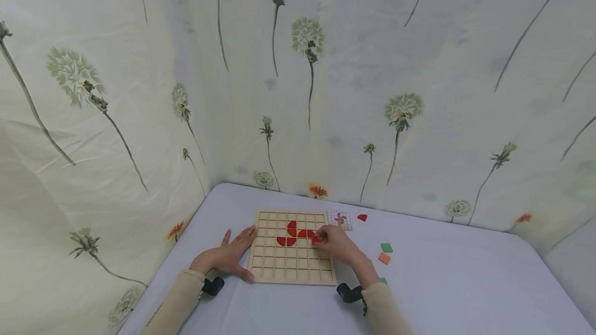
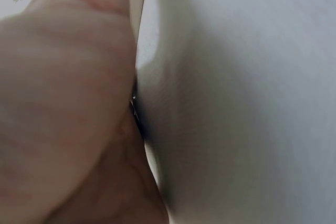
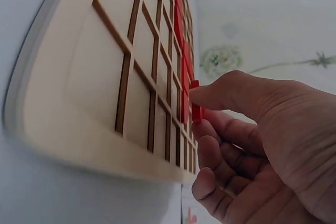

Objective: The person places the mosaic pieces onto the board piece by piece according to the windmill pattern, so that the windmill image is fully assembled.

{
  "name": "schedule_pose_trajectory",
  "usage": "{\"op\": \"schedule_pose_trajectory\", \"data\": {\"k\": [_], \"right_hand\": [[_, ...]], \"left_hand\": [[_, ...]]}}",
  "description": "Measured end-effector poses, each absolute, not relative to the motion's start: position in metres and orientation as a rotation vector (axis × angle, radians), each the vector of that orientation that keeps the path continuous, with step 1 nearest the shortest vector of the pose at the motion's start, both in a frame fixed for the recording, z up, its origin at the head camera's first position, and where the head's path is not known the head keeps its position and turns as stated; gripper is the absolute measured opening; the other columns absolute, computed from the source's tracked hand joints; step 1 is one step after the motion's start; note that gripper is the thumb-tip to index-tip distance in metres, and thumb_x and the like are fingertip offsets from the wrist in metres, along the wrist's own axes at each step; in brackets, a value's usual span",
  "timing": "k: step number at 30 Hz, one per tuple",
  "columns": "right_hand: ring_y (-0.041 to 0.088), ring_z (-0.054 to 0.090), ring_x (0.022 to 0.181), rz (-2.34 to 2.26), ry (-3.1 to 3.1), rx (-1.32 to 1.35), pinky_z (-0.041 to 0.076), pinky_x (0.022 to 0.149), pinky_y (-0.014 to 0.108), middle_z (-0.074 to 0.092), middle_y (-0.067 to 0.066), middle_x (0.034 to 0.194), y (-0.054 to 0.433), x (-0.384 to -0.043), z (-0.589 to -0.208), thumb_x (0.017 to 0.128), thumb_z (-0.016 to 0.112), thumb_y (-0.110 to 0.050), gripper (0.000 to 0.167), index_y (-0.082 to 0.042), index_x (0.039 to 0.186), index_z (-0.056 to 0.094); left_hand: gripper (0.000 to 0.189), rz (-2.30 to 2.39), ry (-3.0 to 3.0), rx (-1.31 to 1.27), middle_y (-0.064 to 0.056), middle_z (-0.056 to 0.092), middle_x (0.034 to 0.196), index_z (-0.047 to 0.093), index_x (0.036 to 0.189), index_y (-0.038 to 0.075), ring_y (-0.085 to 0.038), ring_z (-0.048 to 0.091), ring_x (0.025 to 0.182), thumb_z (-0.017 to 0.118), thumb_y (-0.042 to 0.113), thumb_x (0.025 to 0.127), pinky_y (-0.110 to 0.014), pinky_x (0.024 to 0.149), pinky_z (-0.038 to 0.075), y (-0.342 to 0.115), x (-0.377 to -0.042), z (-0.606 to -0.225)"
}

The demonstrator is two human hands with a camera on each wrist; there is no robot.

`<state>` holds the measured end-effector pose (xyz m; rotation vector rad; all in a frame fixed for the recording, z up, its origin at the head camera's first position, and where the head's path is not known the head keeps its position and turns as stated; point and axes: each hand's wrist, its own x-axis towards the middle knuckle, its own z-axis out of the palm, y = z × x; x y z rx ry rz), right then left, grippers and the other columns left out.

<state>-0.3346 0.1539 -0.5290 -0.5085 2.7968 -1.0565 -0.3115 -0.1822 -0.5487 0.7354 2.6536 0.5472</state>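
A square wooden grid board [image 1: 292,262] lies on the table, with several red quarter-circle pieces [image 1: 286,242] set in its cells. My right hand [image 1: 339,243] is over the board's right side and pinches another red piece [image 3: 197,102] between thumb and fingers. In the right wrist view that piece is held close over the red pieces in the grid. My left hand [image 1: 228,256] rests spread along the board's left edge, fingers and thumb touching the frame. The left wrist view is mostly filled by the hand's own skin [image 2: 63,98].
A printed pattern card [image 1: 340,219] lies at the board's far right corner, a loose red quarter-circle piece [image 1: 362,217] beside it. Further right lie a green square [image 1: 386,247], an orange square [image 1: 384,258] and a green piece [image 1: 383,281] partly behind the right forearm. A flowered curtain [image 1: 354,118] hangs behind.
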Motion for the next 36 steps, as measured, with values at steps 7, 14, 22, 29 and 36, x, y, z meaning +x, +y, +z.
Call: {"op": "schedule_pose_trajectory", "data": {"k": [7,14,22,29,36], "right_hand": [[0.014,0.056,0.078,-1.02,2.797,-0.54,0.054,0.071,0.027,0.064,0.003,0.089,0.135,-0.339,-0.532,0.085,0.072,-0.011,0.015,-0.004,0.097,0.067],[0.014,0.053,0.074,-0.996,2.811,-0.577,0.051,0.065,0.026,0.061,0.003,0.083,0.122,-0.339,-0.534,0.085,0.07,-0.007,0.012,-0.003,0.094,0.064],[0.014,0.053,0.073,-0.975,2.825,-0.605,0.051,0.064,0.025,0.061,0.003,0.083,0.12,-0.338,-0.532,0.084,0.071,-0.006,0.012,-0.002,0.094,0.064],[0.014,0.055,0.074,-0.97,2.788,-0.544,0.052,0.068,0.026,0.063,0.002,0.084,0.118,-0.339,-0.532,0.085,0.071,-0.008,0.01,-0.005,0.093,0.066],[0.014,0.055,0.074,-1.005,2.787,-0.507,0.051,0.066,0.027,0.063,0.002,0.084,0.116,-0.339,-0.533,0.083,0.073,-0.008,0.012,-0.005,0.092,0.066]], "left_hand": [[0.128,0.538,2.657,0.729,-0.008,-0.003,0.164,0.003,0.156,0.009,-0.028,-0.002,0.151,0.076,0.065,0.066,-0.064,0.114,-0.011,-0.183,-0.312,-0.55],[0.129,0.556,2.654,0.723,-0.007,-0.003,0.164,0.002,0.156,0.01,-0.028,-0.003,0.151,0.077,0.064,0.066,-0.063,0.114,-0.013,-0.183,-0.312,-0.551],[0.129,0.557,2.652,0.726,-0.008,-0.003,0.164,0.003,0.156,0.009,-0.029,-0.002,0.151,0.077,0.064,0.065,-0.063,0.114,-0.012,-0.183,-0.312,-0.55],[0.129,0.53,2.652,0.707,-0.008,-0.003,0.164,0.002,0.156,0.01,-0.028,-0.003,0.151,0.077,0.064,0.066,-0.063,0.115,-0.012,-0.183,-0.311,-0.549],[0.128,0.532,2.652,0.709,-0.008,-0.004,0.164,0.003,0.156,0.009,-0.028,-0.003,0.151,0.077,0.064,0.066,-0.063,0.115,-0.012,-0.182,-0.311,-0.548]]}}
